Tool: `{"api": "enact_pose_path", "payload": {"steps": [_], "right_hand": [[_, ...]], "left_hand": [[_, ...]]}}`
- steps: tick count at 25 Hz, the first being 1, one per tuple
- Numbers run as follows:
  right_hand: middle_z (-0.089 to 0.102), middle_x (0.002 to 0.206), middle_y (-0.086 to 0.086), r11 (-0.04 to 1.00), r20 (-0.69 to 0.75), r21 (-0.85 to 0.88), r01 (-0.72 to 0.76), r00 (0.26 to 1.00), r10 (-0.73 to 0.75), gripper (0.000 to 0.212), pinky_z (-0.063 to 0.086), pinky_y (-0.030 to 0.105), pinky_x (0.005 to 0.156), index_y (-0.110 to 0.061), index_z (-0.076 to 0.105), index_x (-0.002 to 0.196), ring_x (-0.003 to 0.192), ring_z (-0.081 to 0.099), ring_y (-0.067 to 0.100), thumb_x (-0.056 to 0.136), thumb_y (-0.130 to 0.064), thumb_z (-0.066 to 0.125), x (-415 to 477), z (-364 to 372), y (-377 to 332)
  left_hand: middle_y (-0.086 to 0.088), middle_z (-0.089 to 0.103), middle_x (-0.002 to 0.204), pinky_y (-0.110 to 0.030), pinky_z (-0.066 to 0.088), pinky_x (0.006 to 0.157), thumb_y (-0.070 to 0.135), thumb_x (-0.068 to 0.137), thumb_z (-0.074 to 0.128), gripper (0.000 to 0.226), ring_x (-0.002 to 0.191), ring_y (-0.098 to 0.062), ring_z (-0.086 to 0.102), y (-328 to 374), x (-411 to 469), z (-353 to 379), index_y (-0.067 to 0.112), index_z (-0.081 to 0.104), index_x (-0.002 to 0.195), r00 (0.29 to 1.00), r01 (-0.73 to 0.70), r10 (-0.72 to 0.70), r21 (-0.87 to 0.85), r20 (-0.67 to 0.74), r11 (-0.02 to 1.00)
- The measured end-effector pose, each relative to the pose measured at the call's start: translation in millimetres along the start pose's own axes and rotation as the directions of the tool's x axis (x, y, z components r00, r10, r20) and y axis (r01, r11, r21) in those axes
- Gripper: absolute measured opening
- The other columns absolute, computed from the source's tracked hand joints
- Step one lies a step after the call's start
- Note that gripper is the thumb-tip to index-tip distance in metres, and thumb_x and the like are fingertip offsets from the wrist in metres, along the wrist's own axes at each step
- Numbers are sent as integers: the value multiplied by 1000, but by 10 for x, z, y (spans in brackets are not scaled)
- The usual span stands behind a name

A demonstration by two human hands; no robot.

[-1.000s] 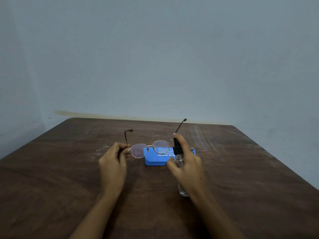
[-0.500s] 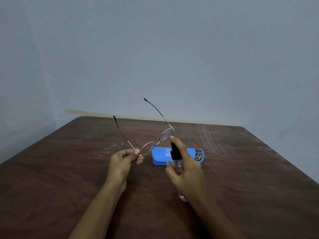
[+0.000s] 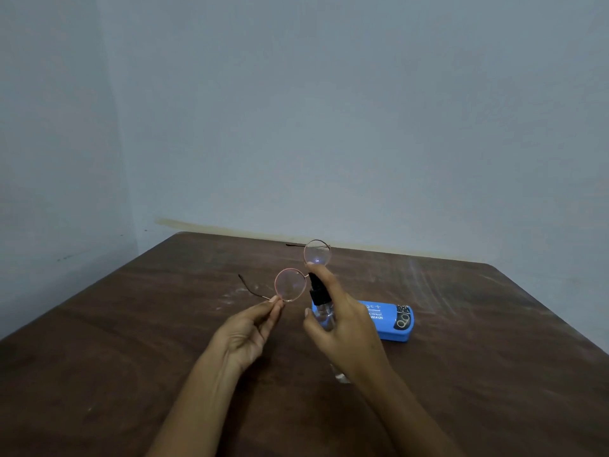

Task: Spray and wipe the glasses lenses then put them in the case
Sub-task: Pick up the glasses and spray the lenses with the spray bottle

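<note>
The left hand pinches the glasses at the frame; the right hand grips the spray bottle, beside the closed blue case

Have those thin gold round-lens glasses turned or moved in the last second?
Yes. The thin gold round-lens glasses have tilted: one lens now sits above the closed blue plastic case, lenses facing the camera.

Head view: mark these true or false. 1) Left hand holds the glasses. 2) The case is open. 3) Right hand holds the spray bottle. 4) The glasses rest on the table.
1) True: the left hand pinches the glasses at the lower lens rim.
2) False: the blue case lies shut on the table.
3) True: the right hand has its grip on the spray bottle.
4) False: they are held up in the air.
</note>
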State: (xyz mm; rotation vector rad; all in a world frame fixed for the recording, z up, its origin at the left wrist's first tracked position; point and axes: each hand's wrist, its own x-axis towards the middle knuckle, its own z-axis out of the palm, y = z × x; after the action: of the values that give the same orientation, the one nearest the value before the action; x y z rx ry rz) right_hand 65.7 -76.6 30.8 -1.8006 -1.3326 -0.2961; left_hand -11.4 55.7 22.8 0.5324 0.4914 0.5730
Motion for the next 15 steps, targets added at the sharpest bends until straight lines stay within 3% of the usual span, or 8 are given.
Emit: {"api": "enact_pose_path", "payload": {"steps": [7,11,15], "right_hand": [[43,68,-26,1000,-12,4,-26,1000,26,58,35,5,59,-50,27,121,67,49,-6,74,-25,52,-35,82,8],[46,77,-20,1000,12,-22,-22,1000,23,53,35,4,59,-47,29,119,67,48,-10,74,-28,50,-55,76,-15],[54,86,-15,998,-32,-59,-13,999,12,59,39,15,60,-48,26,124,70,51,5,74,-27,50,-73,53,-28]], "left_hand": [[-14,66,48,-16,52,41,-12,86,41,19,41,-15,64,12,-23,20,-11,57,76,1000,20,-20,6,-14,1000],[-14,66,48,-15,52,41,-12,86,41,19,41,-14,64,-10,-27,27,-10,57,77,999,35,-35,36,-8,999],[-13,66,46,-15,51,41,-12,87,40,19,39,-13,63,-18,-46,34,-10,57,77,998,56,-56,49,-3,997]]}}
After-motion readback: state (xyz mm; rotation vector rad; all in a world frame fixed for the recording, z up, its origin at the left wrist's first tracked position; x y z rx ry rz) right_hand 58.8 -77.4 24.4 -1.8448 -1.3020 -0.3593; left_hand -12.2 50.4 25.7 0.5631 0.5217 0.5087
